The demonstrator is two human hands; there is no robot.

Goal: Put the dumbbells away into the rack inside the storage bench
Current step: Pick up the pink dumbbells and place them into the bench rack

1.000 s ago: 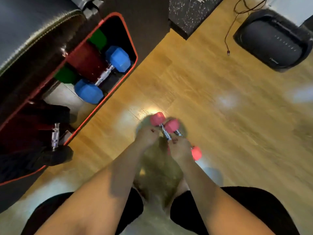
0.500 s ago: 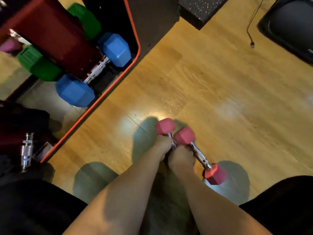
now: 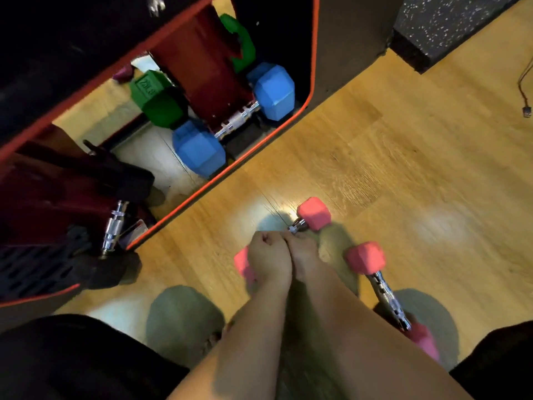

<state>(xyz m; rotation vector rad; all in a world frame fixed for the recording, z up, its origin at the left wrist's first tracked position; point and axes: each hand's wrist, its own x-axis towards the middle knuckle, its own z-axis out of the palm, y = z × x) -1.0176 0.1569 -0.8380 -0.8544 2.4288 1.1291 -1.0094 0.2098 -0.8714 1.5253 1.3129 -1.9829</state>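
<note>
Both of my hands sit side by side low over the wooden floor (image 3: 403, 174). My left hand (image 3: 269, 259) and my right hand (image 3: 304, 255) both curl round the chrome handle of one pink dumbbell (image 3: 313, 212); its other head sticks out to the left of my left hand. A second pink dumbbell (image 3: 365, 257) lies on the floor to the right, apart from my hands. The open storage bench (image 3: 314, 67) with red trim stands at the upper left. Its dark red rack (image 3: 207, 82) holds a blue dumbbell (image 3: 274, 92) and a green dumbbell (image 3: 157, 102).
A black dumbbell with a chrome handle (image 3: 113, 226) rests in the bench's left part. A speckled black mat block (image 3: 438, 27) lies at the top right, with a cable end (image 3: 527, 111) beside it. My knees in black fill the bottom corners.
My view moved closer to the bench. The second pink dumbbell now lies apart to the right of my hands, and my right hand has shifted onto the first one's handle.
</note>
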